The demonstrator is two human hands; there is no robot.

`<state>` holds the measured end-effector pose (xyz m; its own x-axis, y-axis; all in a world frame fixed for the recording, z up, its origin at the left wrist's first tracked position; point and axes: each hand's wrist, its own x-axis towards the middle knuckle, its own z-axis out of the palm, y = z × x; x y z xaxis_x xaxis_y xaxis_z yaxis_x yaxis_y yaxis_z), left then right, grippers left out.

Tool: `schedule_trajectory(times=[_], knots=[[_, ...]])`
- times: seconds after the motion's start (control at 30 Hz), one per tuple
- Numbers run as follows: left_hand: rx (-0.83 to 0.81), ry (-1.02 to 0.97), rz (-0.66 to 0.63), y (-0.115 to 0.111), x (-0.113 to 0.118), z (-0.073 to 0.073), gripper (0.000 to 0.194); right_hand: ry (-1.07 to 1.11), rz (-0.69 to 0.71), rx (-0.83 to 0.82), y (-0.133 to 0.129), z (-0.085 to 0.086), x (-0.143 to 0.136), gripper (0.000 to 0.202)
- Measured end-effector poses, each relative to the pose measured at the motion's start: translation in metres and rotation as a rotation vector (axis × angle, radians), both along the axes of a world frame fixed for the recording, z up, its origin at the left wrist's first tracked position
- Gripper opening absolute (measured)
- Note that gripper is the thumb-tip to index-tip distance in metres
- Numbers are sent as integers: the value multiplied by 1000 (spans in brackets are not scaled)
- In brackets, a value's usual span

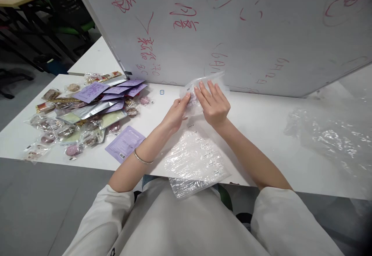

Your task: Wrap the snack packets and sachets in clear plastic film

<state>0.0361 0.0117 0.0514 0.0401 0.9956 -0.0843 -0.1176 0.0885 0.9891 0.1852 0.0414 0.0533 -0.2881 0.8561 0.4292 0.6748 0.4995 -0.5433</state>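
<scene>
A clear plastic bag (222, 78) lies under both of my hands near the foot of the whiteboard. My left hand (176, 113) grips its left side, the thumb on top and the fingers partly hidden beneath. My right hand (214, 106) rests flat on it with the fingers stretched out. Something with a pale, patterned surface shows through the film between the hands, too blurred to name. Below, towards my body, lies a wrinkled stack of clear plastic bags (194, 159) with small dark print, overhanging the table's front edge.
A heap of wrapped snacks (66, 130) and purple sachets (91, 92) covers the table's left part. One purple sachet (125, 144) lies apart beside my left forearm. Crumpled clear plastic (325, 135) spreads on the right. A whiteboard (247, 42) with red writing stands along the back.
</scene>
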Motion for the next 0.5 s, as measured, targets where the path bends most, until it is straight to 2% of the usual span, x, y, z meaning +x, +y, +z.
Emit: schedule_trajectory(times=[0.1, 0.17, 0.27, 0.37, 0.5], knots=[[-113, -281, -104, -1, 5, 1, 45, 14, -49, -20, -6, -3, -9, 45], [-45, -369, -69, 0, 9, -1, 41, 40, -74, -21, -16, -6, -20, 51], [84, -359, 49, 1, 11, -5, 36, 180, -47, -94, -33, -8, -34, 60], [140, -310, 142, -2, 9, -8, 38, 389, 78, -274, -40, -6, -37, 64], [154, -184, 230, -8, 12, -11, 42, 554, 366, -511, -36, -3, -25, 68]])
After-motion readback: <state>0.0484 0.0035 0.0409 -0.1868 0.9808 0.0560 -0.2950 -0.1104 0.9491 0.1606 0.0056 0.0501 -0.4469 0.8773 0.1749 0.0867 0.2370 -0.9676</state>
